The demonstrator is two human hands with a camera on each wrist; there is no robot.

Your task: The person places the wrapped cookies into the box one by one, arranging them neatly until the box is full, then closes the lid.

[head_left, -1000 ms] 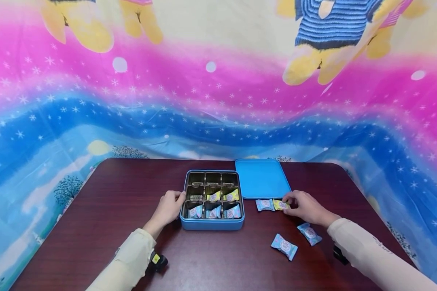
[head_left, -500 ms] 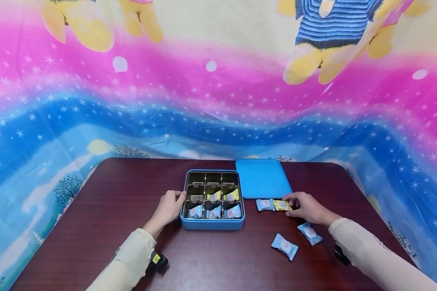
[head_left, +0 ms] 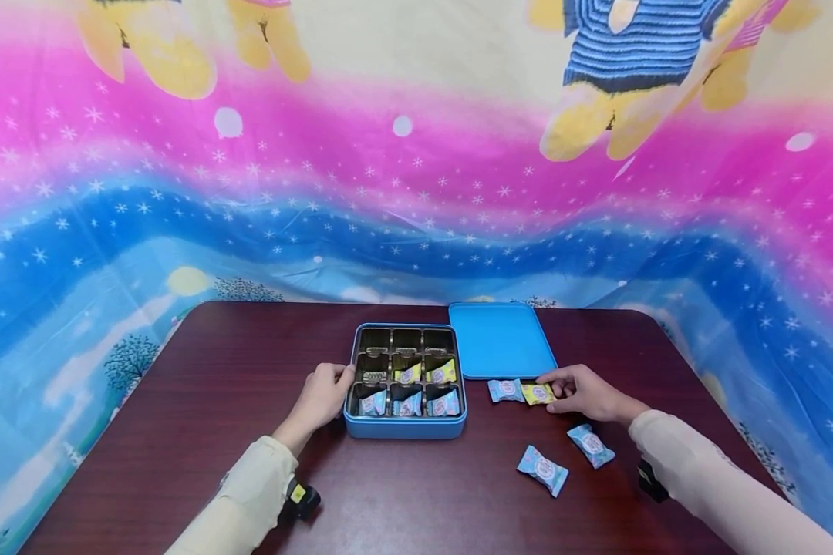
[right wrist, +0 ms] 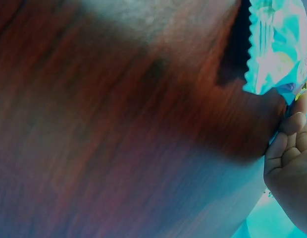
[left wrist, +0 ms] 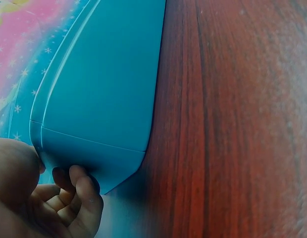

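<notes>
In the head view my left hand [head_left: 328, 391] holds the left side of a blue tin box [head_left: 406, 428]. The left wrist view shows its fingers [left wrist: 86, 196] bent against the tin's outer wall. A dark tray with nine compartments fills the tin. Blue-wrapped candies [head_left: 407, 405] lie in the front row, and two yellow-wrapped candies [head_left: 441, 372] in the middle row. My right hand [head_left: 586, 395] pinches the right end of another yellow-wrapped candy [head_left: 537, 393] on the table. That candy lies end to end with a blue-wrapped one [head_left: 505, 391].
A blue lid [head_left: 503, 341] lies right of the tin, behind the candy pair. Two loose blue-wrapped candies, one nearer the front [head_left: 543, 470] and one by the right wrist [head_left: 591, 446], lie on the dark wood table [head_left: 250, 347]. A printed cloth [head_left: 389, 193] hangs behind.
The right hand has shifted slightly right, uncovering more of the yellow-wrapped candy, its fingertips still at the right end. The left hand and the tin have stayed put.
</notes>
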